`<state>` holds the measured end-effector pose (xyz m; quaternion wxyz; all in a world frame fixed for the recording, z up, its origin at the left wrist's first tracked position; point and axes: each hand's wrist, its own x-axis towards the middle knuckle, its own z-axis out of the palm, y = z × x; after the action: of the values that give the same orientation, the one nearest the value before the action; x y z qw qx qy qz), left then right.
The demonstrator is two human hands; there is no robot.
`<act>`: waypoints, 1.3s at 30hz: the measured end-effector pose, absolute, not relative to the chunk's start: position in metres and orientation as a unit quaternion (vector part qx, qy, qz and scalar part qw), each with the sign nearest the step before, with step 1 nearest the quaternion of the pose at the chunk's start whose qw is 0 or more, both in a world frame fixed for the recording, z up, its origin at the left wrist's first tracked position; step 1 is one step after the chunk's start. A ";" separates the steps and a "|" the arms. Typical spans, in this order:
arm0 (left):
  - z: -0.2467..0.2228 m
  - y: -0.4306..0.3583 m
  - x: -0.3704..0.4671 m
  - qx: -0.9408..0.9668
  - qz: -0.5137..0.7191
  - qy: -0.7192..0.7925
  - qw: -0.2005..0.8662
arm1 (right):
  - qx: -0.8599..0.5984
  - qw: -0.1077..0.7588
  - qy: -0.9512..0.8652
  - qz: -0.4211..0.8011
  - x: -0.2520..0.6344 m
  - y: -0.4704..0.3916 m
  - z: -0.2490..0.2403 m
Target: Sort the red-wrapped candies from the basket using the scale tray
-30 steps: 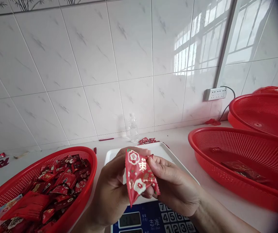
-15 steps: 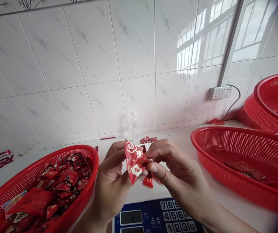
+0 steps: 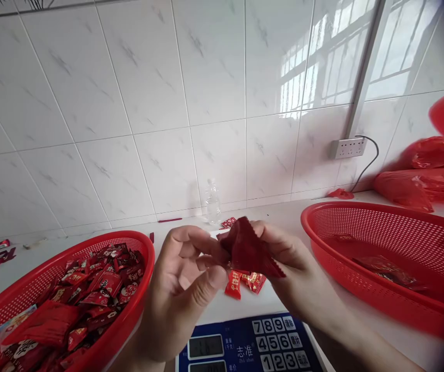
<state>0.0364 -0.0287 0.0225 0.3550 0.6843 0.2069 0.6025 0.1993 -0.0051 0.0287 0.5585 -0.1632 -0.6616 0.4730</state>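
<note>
A dark red packet [image 3: 250, 250] with zigzag edges is held up at the middle of the view. My right hand [image 3: 299, 268] grips it from the right, its fingers partly hidden behind it. My left hand [image 3: 190, 289] is at the packet's left side, fingers curled and thumb apart, with the index fingertip at the packet's edge. Below and behind the hands, small red packets [image 3: 233, 285] with gold print lie on the white top of a scale [image 3: 245, 351] with a blue keypad.
At left stands a red basket [image 3: 148, 258] full of red packets. Another red basket [image 3: 310, 222], at right, holds a few flat packets. A clear bottle [image 3: 213, 202] stands by the wall. Red plastic bags [image 3: 419, 181] lie at back right.
The patterned packet held mainly in my left hand is out of sight; a dark red surface now shows in my right hand. The upper right basket has moved mostly out of view.
</note>
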 end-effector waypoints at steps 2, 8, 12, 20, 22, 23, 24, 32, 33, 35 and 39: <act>0.025 -0.029 0.035 0.706 0.583 0.242 0.322 | -0.161 0.542 -0.662 0.493 0.200 -0.004 0.029; 0.025 -0.032 0.037 0.800 0.477 0.341 0.128 | -0.189 0.558 -0.716 0.375 0.199 -0.002 0.023; 0.027 -0.035 0.039 0.812 0.461 0.345 0.089 | -0.209 0.532 -0.761 0.307 0.202 -0.004 0.024; 0.030 -0.038 0.035 0.806 0.499 0.298 0.114 | -0.190 0.484 -0.726 0.450 0.206 -0.009 0.030; 0.026 -0.037 0.035 0.795 0.517 0.297 0.114 | -0.209 0.489 -0.720 0.446 0.208 -0.010 0.031; 0.025 -0.037 0.035 0.788 0.526 0.298 0.116 | -0.222 0.494 -0.719 0.436 0.209 -0.011 0.031; 0.023 -0.037 0.035 0.780 0.534 0.302 0.124 | -0.236 0.496 -0.719 0.425 0.210 -0.011 0.030; 0.023 -0.033 0.040 0.745 0.532 0.248 0.318 | -0.256 0.527 -0.738 0.333 0.205 -0.013 0.029; 0.024 -0.033 0.041 0.739 0.528 0.235 0.347 | -0.250 0.530 -0.747 0.315 0.203 -0.013 0.029; 0.025 -0.031 0.044 0.719 0.524 0.229 0.395 | -0.238 0.530 -0.762 0.284 0.201 -0.013 0.029; 0.027 -0.031 0.044 0.699 0.548 0.234 0.395 | -0.240 0.529 -0.781 0.231 0.203 -0.011 0.028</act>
<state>0.0439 -0.0309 0.0265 0.3948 0.6993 0.2341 0.5481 0.2029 -0.0108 0.0284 0.5287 -0.2399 -0.7808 0.2307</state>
